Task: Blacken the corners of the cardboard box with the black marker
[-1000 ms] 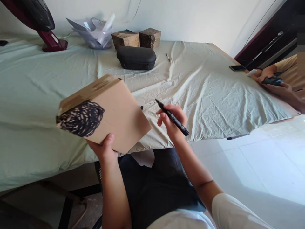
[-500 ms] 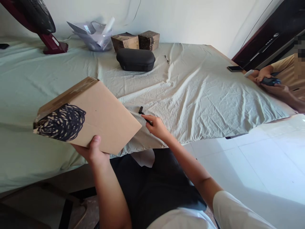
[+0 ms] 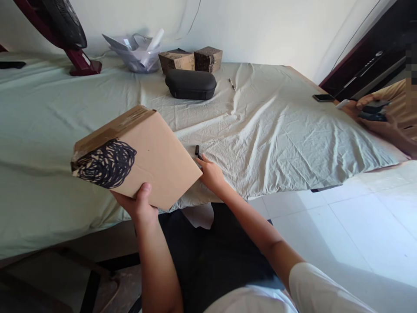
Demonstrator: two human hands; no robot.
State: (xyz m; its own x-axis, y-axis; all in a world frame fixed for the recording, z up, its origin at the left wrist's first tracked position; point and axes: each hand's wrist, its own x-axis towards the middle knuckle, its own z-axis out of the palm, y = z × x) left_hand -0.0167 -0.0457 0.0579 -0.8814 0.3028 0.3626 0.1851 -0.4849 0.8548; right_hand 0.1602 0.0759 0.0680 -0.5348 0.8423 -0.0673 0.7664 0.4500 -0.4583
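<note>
A brown cardboard box (image 3: 163,161) is tilted in my left hand (image 3: 143,206), which grips its near lower edge with the thumb on the broad face. Dense black scribble (image 3: 109,163) covers that face's left corner, and tape (image 3: 120,121) runs along the upper side. At the box's right corner, my right hand (image 3: 211,174) is closed around a black marker (image 3: 200,157), mostly hidden by the fingers. A short black piece that looks like the marker's cap (image 3: 197,149) shows just beyond its visible end; I cannot tell whether they touch.
On the cloth-covered table (image 3: 276,130) are a black case (image 3: 190,84), two patterned boxes (image 3: 208,59), a plastic basket (image 3: 141,61), a fan (image 3: 83,65), a pen (image 3: 231,84) and a phone (image 3: 323,98). Another person's hands (image 3: 371,113) hold a dark object at right.
The box has shifted right in view and now sits closer to my right hand. My right hand has turned slightly, and less of the marker shows. The view itself has shifted a little.
</note>
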